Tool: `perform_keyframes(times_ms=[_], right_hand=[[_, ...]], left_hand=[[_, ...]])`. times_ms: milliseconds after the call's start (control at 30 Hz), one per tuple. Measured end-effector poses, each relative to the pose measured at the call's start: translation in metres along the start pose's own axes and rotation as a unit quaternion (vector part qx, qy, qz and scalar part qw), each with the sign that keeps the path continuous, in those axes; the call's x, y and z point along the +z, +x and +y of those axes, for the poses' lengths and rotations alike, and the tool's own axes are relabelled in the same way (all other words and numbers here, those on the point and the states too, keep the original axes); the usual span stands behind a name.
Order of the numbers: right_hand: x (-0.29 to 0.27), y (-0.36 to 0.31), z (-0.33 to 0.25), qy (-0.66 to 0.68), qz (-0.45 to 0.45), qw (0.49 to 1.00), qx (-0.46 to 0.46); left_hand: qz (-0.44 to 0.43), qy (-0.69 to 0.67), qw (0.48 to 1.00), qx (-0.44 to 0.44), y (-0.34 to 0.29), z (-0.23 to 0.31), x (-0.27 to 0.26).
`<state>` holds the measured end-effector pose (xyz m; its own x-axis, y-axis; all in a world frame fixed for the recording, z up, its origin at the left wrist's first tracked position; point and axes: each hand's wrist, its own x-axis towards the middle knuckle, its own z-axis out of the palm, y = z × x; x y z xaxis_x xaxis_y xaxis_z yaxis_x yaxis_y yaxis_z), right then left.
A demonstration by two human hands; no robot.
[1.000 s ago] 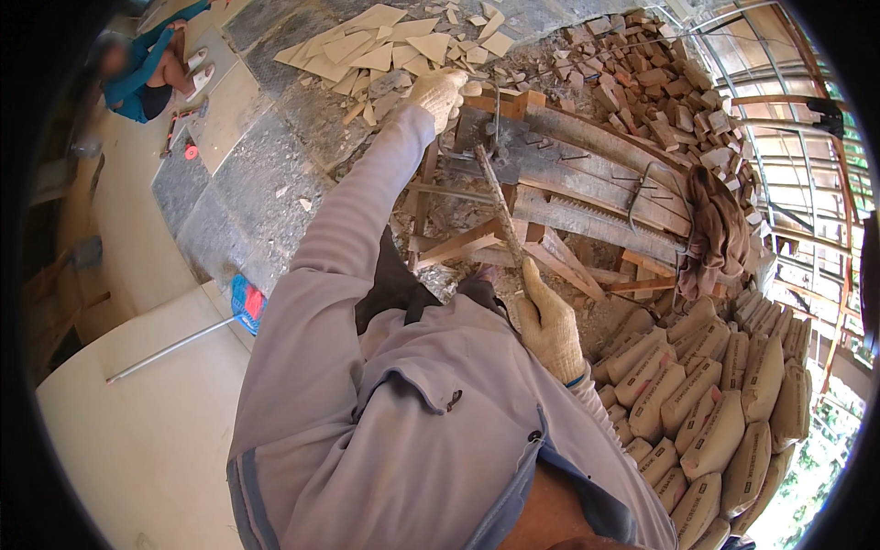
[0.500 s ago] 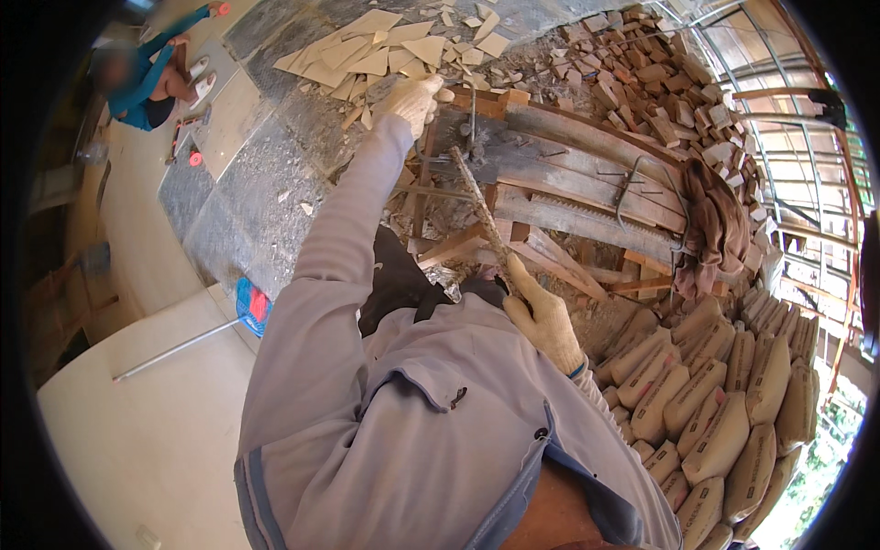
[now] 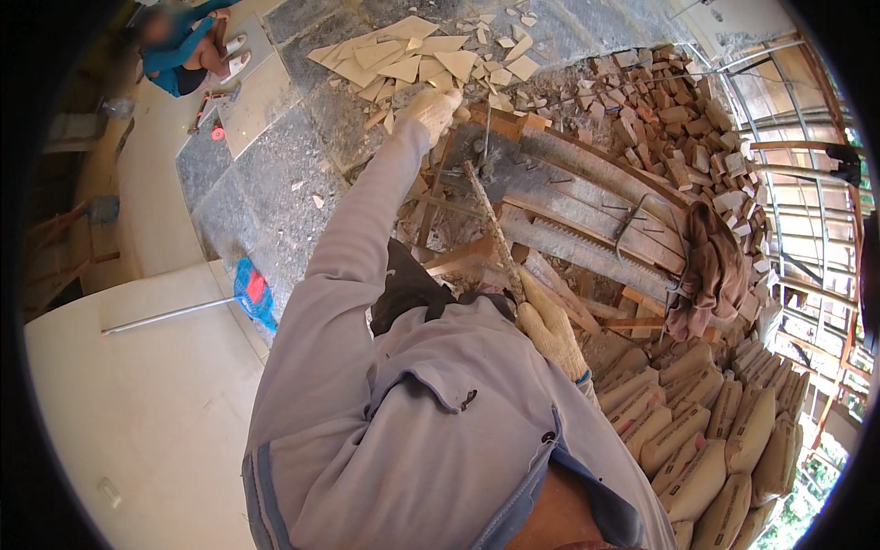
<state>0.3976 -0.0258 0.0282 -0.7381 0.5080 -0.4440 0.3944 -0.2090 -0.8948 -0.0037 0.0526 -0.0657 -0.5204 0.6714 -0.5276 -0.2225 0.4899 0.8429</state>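
Observation:
My left hand (image 3: 434,115), in a cream work glove, is stretched out to the left end of the wooden workbench (image 3: 587,188). Its fingers are curled closed, and what they hold, if anything, is hidden. Just right of it, a thin metal rod (image 3: 488,133) crosses the grey, dusty end of the bench. Nearer my body my right hand (image 3: 547,321), also gloved, is closed round the lower end of a rough, ribbed steel bar (image 3: 495,225). The bar slants up and left, its far tip at the bench end.
Broken tiles (image 3: 394,60) lie beyond the bench, and broken bricks (image 3: 674,115) at its far right. A brown cloth (image 3: 710,266) and a bent rod (image 3: 631,225) rest on its right end. Filled sacks (image 3: 724,431) are stacked at right. A person (image 3: 188,50) crouches far left.
The whole view has shifted, so the bench and tiles sit slightly lower and further right. Both hands stay closed in nearly the same places against the bench.

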Motion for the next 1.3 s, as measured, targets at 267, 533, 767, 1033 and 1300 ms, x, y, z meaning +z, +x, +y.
perform_keyframes(times_ms=[267, 533, 767, 1033, 1300], right_hand=[[-0.031, 0.006, -0.016, -0.100, -0.049, 0.993, 0.041], [-0.040, 0.006, -0.016, -0.058, -0.067, 0.995, 0.048], [-0.010, 0.000, -0.017, -0.015, -0.030, 0.996, 0.084], [0.016, -0.004, -0.004, 0.079, -0.024, 0.993, 0.081], [0.014, -0.001, 0.013, 0.089, -0.028, 0.992, 0.079]], left_hand=[[0.065, 0.070, 0.995, 0.022, -0.029, 0.009, 0.005], [0.059, 0.057, 0.996, 0.021, -0.032, 0.011, 0.009], [0.056, 0.041, 0.997, 0.037, -0.027, 0.011, 0.010], [0.034, 0.021, 0.997, 0.067, -0.016, 0.015, 0.006], [0.086, 0.060, 0.990, 0.097, -0.025, 0.020, 0.011]])
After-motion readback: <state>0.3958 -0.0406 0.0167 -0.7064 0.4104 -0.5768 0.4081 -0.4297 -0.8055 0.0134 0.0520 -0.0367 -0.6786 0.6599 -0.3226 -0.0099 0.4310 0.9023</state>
